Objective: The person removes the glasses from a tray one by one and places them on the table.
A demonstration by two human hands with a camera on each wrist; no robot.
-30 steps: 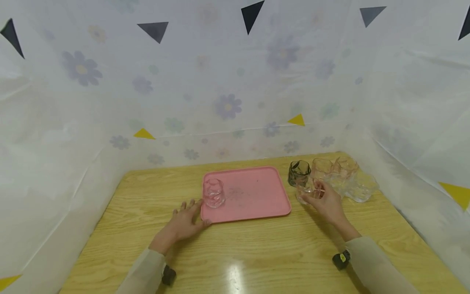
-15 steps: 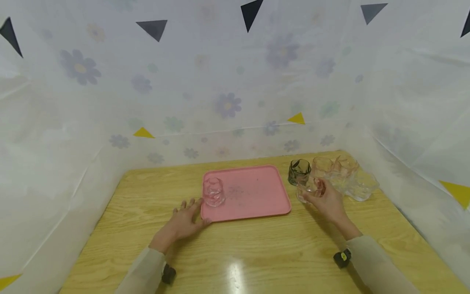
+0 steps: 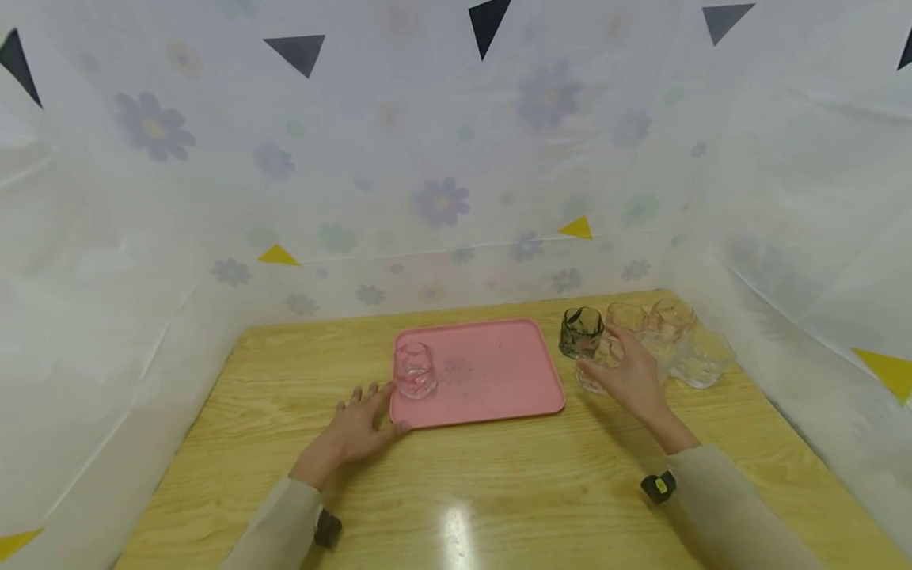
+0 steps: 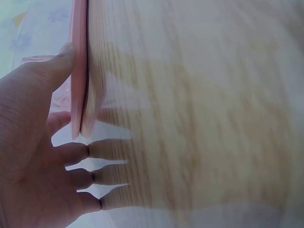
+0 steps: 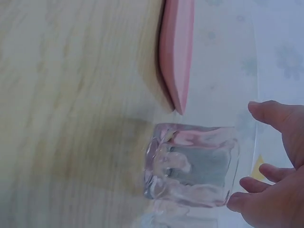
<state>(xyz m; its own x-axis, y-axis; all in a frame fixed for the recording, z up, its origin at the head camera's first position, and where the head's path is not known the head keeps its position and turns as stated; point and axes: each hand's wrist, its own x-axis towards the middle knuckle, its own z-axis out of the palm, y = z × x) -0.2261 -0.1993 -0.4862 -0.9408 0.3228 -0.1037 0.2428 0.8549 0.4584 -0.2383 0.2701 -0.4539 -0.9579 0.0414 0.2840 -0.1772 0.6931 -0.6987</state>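
Note:
My left hand (image 3: 359,427) rests at the near left corner of the pink tray (image 3: 492,372), fingers spread along its side. In the left wrist view the thumb (image 4: 64,57) lies on the tray's rim. A clear, wavy-sided glass (image 3: 416,372) stands on the tray's left part. On the right, a pale pinkish glass (image 5: 194,166) stands on the table just past the tray. My right hand (image 3: 634,376) is spread around this glass; in the right wrist view thumb and fingers stand apart, fingertips close to the rim.
A dark smoky glass (image 3: 580,332) stands right behind the pale one. Further right are two pinkish glasses (image 3: 672,318) and clear glasses (image 3: 701,360), close together. The wooden table (image 3: 463,483) is bounded by white flowered sheeting (image 3: 442,150).
My right hand's thumb and fingers have moved apart from their pinch on the pale pinkish glass, which stays in place. The left hand and tray keep their places.

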